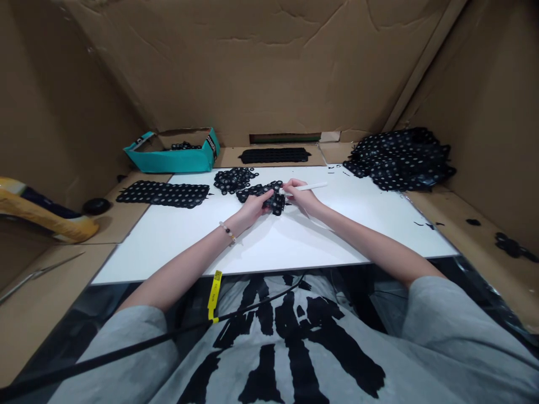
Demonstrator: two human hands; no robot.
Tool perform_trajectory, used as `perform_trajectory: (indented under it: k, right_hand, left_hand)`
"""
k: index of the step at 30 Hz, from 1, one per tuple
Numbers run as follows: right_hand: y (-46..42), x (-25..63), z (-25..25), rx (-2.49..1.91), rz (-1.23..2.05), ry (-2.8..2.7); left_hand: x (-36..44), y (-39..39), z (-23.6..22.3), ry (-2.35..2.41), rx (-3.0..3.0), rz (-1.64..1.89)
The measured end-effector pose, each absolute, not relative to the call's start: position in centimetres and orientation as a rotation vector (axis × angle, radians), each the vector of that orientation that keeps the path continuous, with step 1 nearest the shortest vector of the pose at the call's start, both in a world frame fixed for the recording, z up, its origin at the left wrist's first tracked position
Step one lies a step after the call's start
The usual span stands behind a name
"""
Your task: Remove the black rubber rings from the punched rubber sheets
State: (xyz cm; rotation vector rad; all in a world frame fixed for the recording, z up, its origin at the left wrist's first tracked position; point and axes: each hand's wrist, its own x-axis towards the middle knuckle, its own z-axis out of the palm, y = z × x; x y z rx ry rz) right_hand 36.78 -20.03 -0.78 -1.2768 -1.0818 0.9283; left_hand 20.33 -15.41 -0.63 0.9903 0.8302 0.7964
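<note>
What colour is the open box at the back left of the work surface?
The box is teal outside, showing best in the head view.

And from the board's (236,247) middle, there's the box (172,161) at eleven o'clock, sheet (166,193) at ten, strip (275,155) at twelve, heap (400,160) at two.

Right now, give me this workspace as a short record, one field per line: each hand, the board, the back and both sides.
Left hand: the hand grips a black dotted piece
Right hand: the hand holds a white pen-like tool at that piece
Board: white board, with a pile of small black rings left of centre
Back: teal box at left, black strip in the middle
Left side: flat dotted sheet, partly on the board
Right side: heap of black dotted sheets overlapping the board's corner
</note>
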Motion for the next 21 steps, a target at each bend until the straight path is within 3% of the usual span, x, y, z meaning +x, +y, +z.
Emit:
perform_trajectory:
  k: [9, 21]
  right_hand:
    - [-20.3, 36.7, -0.9, -1.272, 0.947, -1.09]
    - [-21.2, 36.1, -1.2, -1.389, 0.58, -1.448]
  left_hand:
    - [20.2, -15.5, -0.5, 0.818, 1.007, 0.798]
    - [20.0, -15.1, -1.2, 0.79, 1.052, 0.764]
